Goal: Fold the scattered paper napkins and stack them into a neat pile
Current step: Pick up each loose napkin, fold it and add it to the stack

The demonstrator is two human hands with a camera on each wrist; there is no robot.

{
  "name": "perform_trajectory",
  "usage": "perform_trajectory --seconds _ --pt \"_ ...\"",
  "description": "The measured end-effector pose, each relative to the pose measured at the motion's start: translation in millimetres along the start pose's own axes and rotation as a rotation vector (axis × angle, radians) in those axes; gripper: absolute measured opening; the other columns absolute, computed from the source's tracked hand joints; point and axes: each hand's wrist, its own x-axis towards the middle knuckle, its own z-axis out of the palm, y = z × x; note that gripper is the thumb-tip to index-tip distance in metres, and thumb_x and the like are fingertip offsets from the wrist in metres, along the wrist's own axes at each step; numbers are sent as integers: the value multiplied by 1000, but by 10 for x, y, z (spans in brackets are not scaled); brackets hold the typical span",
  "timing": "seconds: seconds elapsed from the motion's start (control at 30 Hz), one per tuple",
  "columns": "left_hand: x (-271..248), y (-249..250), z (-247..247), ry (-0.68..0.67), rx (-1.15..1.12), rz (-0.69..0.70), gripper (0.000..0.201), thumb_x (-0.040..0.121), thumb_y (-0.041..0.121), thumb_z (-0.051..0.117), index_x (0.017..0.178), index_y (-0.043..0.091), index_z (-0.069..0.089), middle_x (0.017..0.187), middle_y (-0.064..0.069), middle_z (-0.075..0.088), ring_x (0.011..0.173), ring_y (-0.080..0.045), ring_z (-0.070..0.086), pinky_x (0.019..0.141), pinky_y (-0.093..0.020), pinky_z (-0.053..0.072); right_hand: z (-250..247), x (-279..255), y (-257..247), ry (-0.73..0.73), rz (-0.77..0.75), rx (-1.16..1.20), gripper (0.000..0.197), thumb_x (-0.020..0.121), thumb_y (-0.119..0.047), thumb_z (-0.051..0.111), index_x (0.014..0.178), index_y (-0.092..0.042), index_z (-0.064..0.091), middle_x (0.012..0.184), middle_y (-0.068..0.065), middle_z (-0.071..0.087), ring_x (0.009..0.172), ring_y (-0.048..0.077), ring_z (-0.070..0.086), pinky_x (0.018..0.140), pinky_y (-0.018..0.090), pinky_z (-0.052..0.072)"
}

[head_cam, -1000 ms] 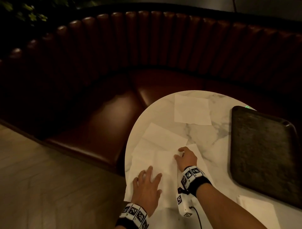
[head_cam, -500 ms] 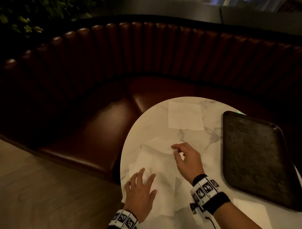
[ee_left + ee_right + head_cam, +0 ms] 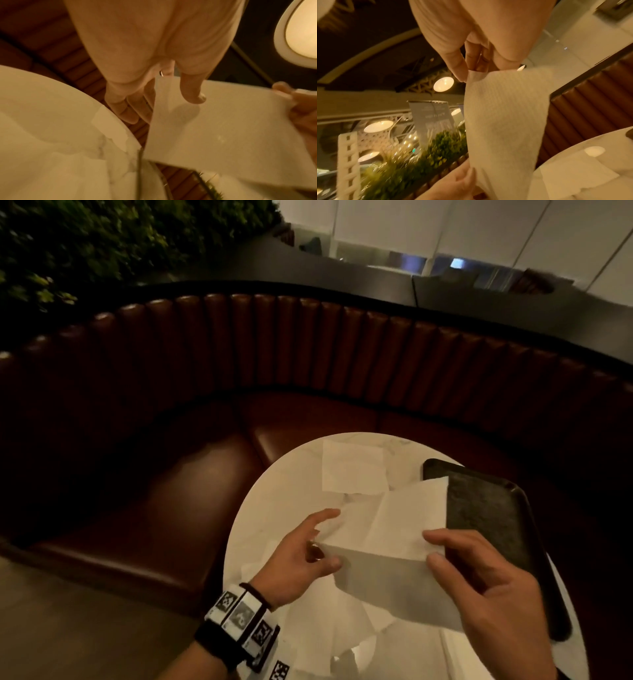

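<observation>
I hold one white paper napkin [image 3: 387, 535] up in the air above the round marble table [image 3: 274, 508]. My left hand [image 3: 329, 539] pinches its left edge, thumb [image 3: 193, 93] in front and fingers behind. My right hand [image 3: 433, 547] pinches the right corner of the napkin [image 3: 501, 115] between thumb and fingers [image 3: 458, 71]. The sheet [image 3: 214, 128] is creased across its middle and its lower half hangs down. A second napkin [image 3: 352, 465] lies flat at the table's far side. More loose napkins [image 3: 325, 628] lie crumpled under my hands.
A dark rectangular tray [image 3: 489, 515] sits on the right side of the table, partly behind the held napkin. A curved brown leather bench [image 3: 308, 354] wraps around the table's far and left sides. Wooden floor [image 3: 68, 628] lies to the left.
Both hands were down on the napkins lying on the table. Now they have lifted one napkin off the table and hold it stretched between them.
</observation>
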Motion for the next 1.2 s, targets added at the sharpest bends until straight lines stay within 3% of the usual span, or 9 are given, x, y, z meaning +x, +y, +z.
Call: perform_trajectory --seconds 0.17,0.27,0.33,0.4,0.53,0.7,0.87,1.07,1.2 --pt "-234 287 216 116 -62 187 24 77 15 77 99 24 72 98 3 70 83 -9 62 74 -20 49 -294 -225 117 205 158 51 28 78 -2 71 83 -30 75 89 -10 72 81 4 66 71 6 51" --pt "-336 473 245 204 47 253 11 75 25 75 86 28 74 87 5 72 79 -6 62 73 -16 47 -370 -354 310 254 399 310 38 54 -37 89 87 -23 76 88 2 75 82 16 70 67 23 59" --pt "-360 637 245 215 209 335 11 78 19 72 85 26 74 86 11 72 82 -4 66 74 -12 46 -368 -432 404 234 507 466 35 56 -23 86 87 -13 74 101 18 71 86 26 69 64 34 59" --pt "-358 799 215 206 482 462 9 82 19 70 90 22 72 87 15 70 84 0 66 76 -7 44 -295 -445 382 160 454 186 31 77 -3 73 96 -27 69 116 14 62 98 22 63 72 32 53" --pt "-319 1003 215 -2 851 557 17 91 29 56 99 17 65 92 11 68 85 2 60 77 -3 40 -58 -395 111 -54 -35 -419 43 82 -48 64 122 -33 57 123 -14 49 118 -1 47 100 17 38" --pt "-284 1157 231 -170 1008 499 15 89 33 54 96 22 61 86 9 69 78 -4 62 73 -16 44 348 -206 -140 -205 -235 -444 30 88 -52 52 105 -31 64 98 -16 66 91 3 60 81 32 51" --pt "-271 1375 113 -230 1132 537 3 89 30 63 88 28 63 82 15 63 73 2 57 67 -16 49 428 -181 -80 -143 -158 -284 22 87 -44 55 95 -29 68 86 -15 69 81 1 62 76 30 52" --pt "-191 1540 150 -167 1222 514 24 80 54 50 85 38 66 100 18 46 93 0 41 72 -13 40 418 -377 79 -94 -66 -66 14 86 -36 61 83 -26 70 79 -14 65 78 4 60 73 21 48" --pt "-53 1579 294 -156 1255 475 21 75 54 56 82 37 67 121 15 48 115 -6 38 92 -28 37 338 -614 274 -84 194 119 8 86 -21 63 80 -26 63 79 -12 67 79 8 64 74 19 49"
